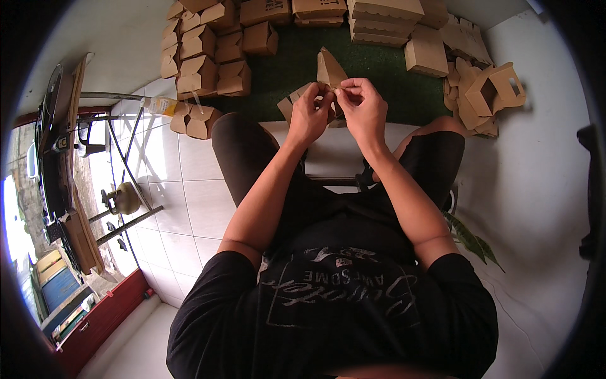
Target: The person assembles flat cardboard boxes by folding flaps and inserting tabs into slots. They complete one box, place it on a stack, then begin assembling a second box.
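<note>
Both hands meet over the near edge of a green mat, working on a brown cardboard box (pixel 329 67) that is partly folded. My left hand (pixel 310 114) pinches the cardboard from the left, its fingers bent close together. From the right, my right hand (pixel 362 110) grips the same piece with thumb and forefinger. One pointed panel of the box stands up beyond the fingertips, and a flap (pixel 287 108) sticks out left of my left hand. The fingers hide the middle of the box and the fold between them.
Folded boxes (pixel 197 43) are stacked at the far left; long cartons (pixel 386 12) stand far right. An open box with a handle (pixel 490 92) rests on flat cardboard at the right. A bottle of yellow liquid (pixel 159 106) lies left. The green mat (pixel 293 54) spreads beneath.
</note>
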Tool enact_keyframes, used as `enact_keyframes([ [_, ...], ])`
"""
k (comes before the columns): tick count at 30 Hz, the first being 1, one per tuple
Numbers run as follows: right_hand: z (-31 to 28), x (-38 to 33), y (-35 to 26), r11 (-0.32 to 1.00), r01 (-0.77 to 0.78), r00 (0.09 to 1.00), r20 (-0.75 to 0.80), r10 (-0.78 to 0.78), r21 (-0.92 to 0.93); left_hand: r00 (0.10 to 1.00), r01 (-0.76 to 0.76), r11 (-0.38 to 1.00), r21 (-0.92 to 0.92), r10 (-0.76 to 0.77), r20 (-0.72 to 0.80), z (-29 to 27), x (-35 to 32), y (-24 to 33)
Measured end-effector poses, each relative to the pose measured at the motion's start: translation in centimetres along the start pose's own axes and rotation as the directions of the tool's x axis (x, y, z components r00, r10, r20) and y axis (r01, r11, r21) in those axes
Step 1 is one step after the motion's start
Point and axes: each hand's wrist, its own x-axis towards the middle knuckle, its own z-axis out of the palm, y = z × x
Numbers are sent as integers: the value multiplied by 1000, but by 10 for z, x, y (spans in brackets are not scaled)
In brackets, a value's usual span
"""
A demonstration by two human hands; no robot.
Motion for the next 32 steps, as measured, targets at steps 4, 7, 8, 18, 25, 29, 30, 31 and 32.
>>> enact_keyframes([
  [4,-1,-1,-3,999,26,1000,-7,-26,-37,998,-55,998,4,55,-32,2,-2,1],
  [7,-2,-3,-6,997,39,999,4,-39,-66,998,-53,998,27,54,-27,1,-2,2],
  [8,-2,-3,-6,996,44,999,9,-43,-81,998,-49,999,15,49,-31,2,-2,2],
  [18,-1,-5,-6,991,62,998,14,-61,-121,998,-58,998,21,59,-23,1,-4,6],
  [25,-3,-5,-1,991,80,997,3,-81,-102,998,-62,998,-3,62,-24,2,-2,1],
  [29,-6,2,5,1000,-16,1000,19,16,-14,998,-59,996,-68,58,-8,-1,2,-6],
  [30,-6,3,7,998,-67,998,23,67,9,998,-56,995,-83,56,-1,-1,2,-7],
  [31,-7,4,8,997,-74,997,40,72,35,999,-51,997,-62,51,-3,-1,2,-8],
  [32,-8,4,10,993,-100,994,58,97,63,999,-45,998,-41,45,-4,-1,1,-9],
])
